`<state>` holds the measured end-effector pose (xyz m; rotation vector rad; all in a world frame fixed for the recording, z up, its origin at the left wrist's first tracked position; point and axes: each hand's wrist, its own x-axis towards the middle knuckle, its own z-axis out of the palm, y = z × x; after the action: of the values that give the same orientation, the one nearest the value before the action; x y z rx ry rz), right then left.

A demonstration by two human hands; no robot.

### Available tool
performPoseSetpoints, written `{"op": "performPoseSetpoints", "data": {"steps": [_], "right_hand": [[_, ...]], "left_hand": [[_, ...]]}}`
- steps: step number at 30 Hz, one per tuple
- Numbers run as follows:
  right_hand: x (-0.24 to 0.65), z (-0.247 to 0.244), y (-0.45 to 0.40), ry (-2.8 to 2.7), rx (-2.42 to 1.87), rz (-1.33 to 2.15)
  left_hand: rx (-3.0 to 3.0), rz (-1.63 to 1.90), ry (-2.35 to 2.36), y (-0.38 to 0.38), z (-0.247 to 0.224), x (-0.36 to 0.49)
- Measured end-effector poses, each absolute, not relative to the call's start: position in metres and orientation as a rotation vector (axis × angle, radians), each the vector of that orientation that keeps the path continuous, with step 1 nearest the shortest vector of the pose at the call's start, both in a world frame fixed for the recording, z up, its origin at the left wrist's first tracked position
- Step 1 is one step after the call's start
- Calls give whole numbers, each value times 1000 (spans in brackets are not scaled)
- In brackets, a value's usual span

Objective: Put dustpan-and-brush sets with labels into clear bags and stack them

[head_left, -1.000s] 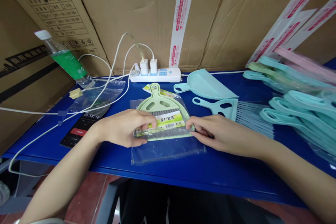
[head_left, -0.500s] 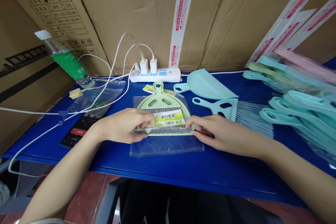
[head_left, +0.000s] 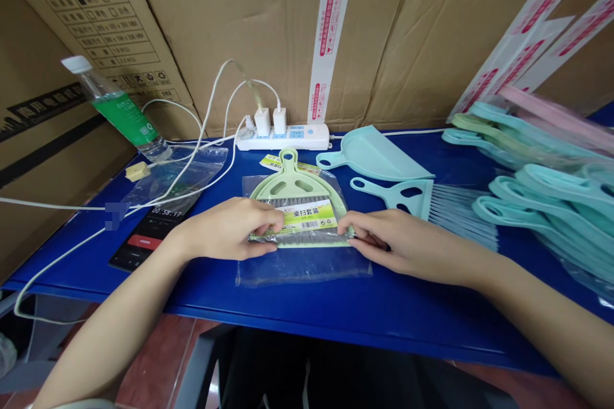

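A clear plastic bag [head_left: 307, 267] lies on the blue table, its open-looking lower edge toward me. Inside it are a green dustpan [head_left: 289, 169] and a brush with grey bristles [head_left: 307, 238], handles pointing away. A yellow-green label [head_left: 309, 213] with a barcode lies over the bristles. My left hand [head_left: 235, 229] pinches the bag at the left side of the brush, fingers curled over the label's left end. My right hand [head_left: 391, 239] pinches the bag at the right side, by the dustpan's right corner.
A blue dustpan [head_left: 371, 154] and blue brush [head_left: 398, 195] lie behind my right hand. Bagged blue, green and pink sets [head_left: 542, 204] are piled at the right. A power strip [head_left: 307, 137], cables, a bottle [head_left: 119, 112] and a phone [head_left: 148, 239] are at back and left. Cardboard boxes [head_left: 268, 19] stand behind.
My left fingers have shifted very slightly on the bag, and the plastic fold between my hands looks a little different. The view has moved slightly; everything else stays in place.
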<state>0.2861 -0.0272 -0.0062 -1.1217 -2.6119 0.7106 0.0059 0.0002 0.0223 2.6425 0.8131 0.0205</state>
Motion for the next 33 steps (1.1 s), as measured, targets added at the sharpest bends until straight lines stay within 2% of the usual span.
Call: {"op": "performPoseSetpoints", "data": {"steps": [33], "right_hand": [[286, -8, -27, -2617, -1114, 620]], "left_hand": [[2703, 44, 712, -1, 23, 6]]}}
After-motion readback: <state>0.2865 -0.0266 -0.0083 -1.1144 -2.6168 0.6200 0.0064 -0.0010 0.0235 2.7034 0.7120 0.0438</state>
